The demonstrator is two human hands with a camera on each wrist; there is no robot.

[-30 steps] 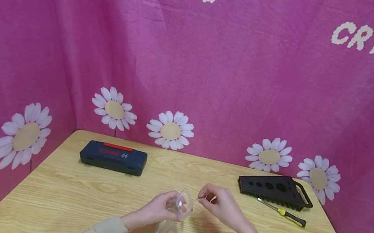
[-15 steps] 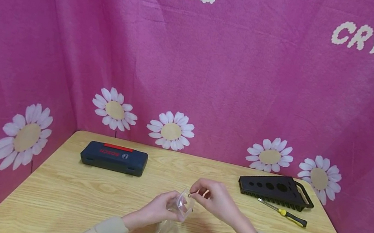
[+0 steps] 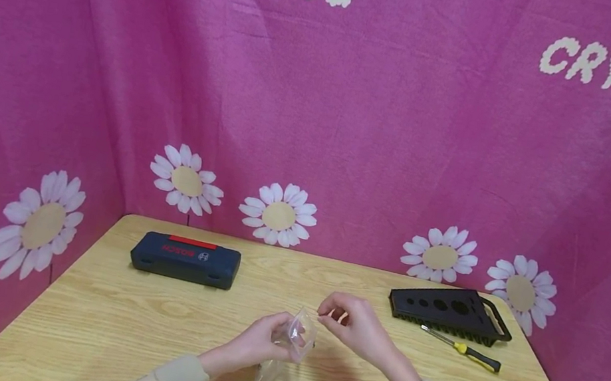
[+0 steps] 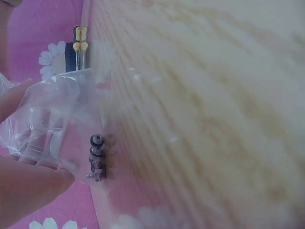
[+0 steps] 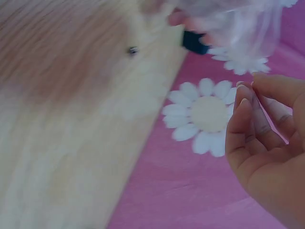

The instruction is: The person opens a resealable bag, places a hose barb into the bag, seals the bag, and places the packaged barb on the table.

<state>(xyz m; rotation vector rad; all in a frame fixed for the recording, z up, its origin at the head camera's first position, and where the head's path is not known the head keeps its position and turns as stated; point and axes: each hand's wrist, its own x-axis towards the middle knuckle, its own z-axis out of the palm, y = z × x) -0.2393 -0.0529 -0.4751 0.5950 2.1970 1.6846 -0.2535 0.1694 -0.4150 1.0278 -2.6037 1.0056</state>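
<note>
A clear plastic bag point(image 3: 302, 333) is held in my left hand point(image 3: 254, 342), its mouth spread toward the right and its tail hanging below the hand. In the left wrist view, fingers show through the film of the bag point(image 4: 59, 102). Beside the bag's mouth is my right hand point(image 3: 357, 331), fingers loosely bent and thumb near the index tip. Nothing shows between those fingertips in the right wrist view. Several small dark metal pieces point(image 4: 97, 157) sit close together on the table by the bag; their exact kind is unclear.
On the wooden table point(image 3: 77, 321), a dark blue Bosch case point(image 3: 185, 259) lies at the back left. A black slotted tool rack point(image 3: 446, 310) and a yellow-and-black screwdriver point(image 3: 464, 348) lie at the right. Behind hangs a pink cloth point(image 3: 353, 124) with daisies.
My right hand moved left to the bag's mouth with a tiny piece in its fingertips, then drew slightly back; the piece no longer shows. The left hand and bag stayed in place.
</note>
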